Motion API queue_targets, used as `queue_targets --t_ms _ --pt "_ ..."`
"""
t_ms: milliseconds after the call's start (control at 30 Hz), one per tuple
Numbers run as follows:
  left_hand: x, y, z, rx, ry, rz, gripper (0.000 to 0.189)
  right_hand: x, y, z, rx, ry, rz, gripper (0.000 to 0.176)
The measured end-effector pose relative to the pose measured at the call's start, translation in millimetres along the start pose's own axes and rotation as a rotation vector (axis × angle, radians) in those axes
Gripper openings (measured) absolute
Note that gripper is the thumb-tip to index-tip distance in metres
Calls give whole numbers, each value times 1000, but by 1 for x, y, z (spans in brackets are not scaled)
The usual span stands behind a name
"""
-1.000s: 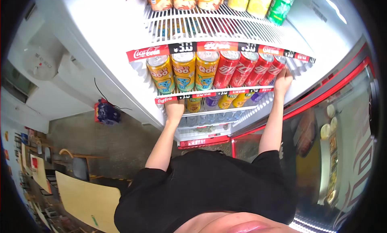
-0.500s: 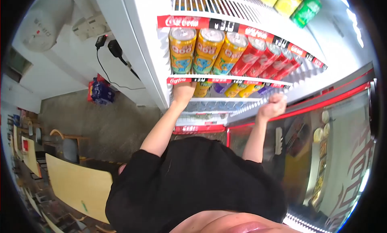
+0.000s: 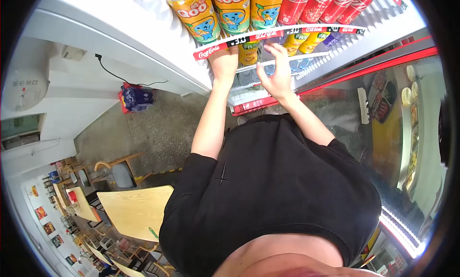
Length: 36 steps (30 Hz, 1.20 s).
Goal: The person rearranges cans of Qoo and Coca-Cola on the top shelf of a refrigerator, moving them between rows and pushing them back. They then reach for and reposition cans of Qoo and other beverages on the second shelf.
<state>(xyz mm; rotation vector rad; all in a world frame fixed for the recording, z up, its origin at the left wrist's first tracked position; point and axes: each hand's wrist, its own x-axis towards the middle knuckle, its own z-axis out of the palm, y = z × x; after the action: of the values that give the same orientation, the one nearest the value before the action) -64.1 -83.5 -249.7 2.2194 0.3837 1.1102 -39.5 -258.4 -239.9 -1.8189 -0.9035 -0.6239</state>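
My left hand [image 3: 224, 62] reaches in at the left end of a lower fridge shelf, its fingers hidden beneath the red price strip [image 3: 278, 33]; what it holds, if anything, is out of sight. To its right is a yellow bottle [image 3: 248, 54]. My right hand [image 3: 277, 72] is raised in front of the same shelf with fingers apart and nothing in it, near more yellow bottles [image 3: 316, 41] and a purple-labelled bottle [image 3: 333, 38]. On the shelf above stand orange Qoo cans [image 3: 233, 11] and red cola cans [image 3: 320, 5].
The fridge's glass door [image 3: 354, 102] stands open on the right. Clear bottles [image 3: 301, 64] sit on a lower shelf. At left are a purple package [image 3: 137, 98] on the floor, a hanging cable [image 3: 112, 72], a chair [image 3: 123, 175] and a wooden table [image 3: 134, 207].
My right hand has moved left from beside the door to the shelf front, and its fingers have opened. My left hand stays in the shelf. The view has shifted and come closer.
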Motion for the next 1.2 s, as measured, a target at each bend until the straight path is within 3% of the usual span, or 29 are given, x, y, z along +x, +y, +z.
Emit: queue_targets --t_ms 33,133,267,400,500,533,600,733,867,1000,1100,1200 --pt "0 1 -1 0 10 7 52 4 1 5 -9 20 -17 56" --pt "-2 0 -1 18 16 -8 58 15 -3 18 18 42 15 57" --pt "0 0 0 -31 21 -1 59 25 14 35 52 -96 69 48" --pt "2 6 -1 66 43 14 52 35 24 45 -99 -191 23 41" --pt "1 4 -2 -23 12 -13 61 35 37 54 -53 -443 194 38" --pt "0 2 -2 -21 13 -23 62 34 41 58 -34 -390 124 36" --pt "1 1 2 26 47 45 62 37 45 61 -3 -276 -17 34" --pt "-1 -6 5 -70 70 6 49 40 44 54 -39 -366 -9 28" --pt "3 -3 2 10 70 94 44 41 43 55 -33 -334 -43 21" --pt "4 2 0 61 79 111 44 43 50 61 -80 -549 23 21" --pt "3 4 -1 -120 37 51 43 55 57 72 -105 -485 -50 19" --pt "5 4 0 -18 63 121 41 67 59 76 -94 -646 111 27"
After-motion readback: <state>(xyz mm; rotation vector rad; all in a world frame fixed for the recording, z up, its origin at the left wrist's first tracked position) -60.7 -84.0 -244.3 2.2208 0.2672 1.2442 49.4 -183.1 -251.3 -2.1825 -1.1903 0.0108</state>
